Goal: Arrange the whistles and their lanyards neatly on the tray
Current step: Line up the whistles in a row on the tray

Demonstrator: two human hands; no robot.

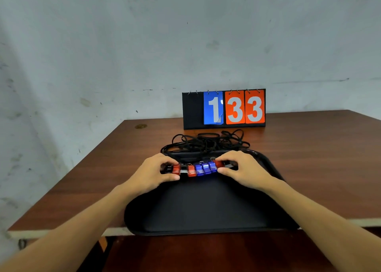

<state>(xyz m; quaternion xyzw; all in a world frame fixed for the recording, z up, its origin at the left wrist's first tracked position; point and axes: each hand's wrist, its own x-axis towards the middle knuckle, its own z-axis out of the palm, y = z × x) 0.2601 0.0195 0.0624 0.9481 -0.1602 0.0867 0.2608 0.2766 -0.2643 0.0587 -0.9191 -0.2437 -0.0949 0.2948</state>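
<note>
Several whistles (199,169), red, blue and black, lie side by side in a row across the far part of the black tray (206,210). My left hand (153,173) pinches the left end of the row, fingers on a red and a black whistle. At the right end, my right hand (243,168) grips a red and a black whistle. The black lanyards (206,142) lie in a tangled heap past the tray's far rim, spilling onto the table.
A flip scoreboard (224,108) reading 1 and 33 stands behind the lanyards near the wall. The brown wooden table (319,158) extends to both sides; the tray overhangs its near edge. A small round mark (140,126) sits at the far left.
</note>
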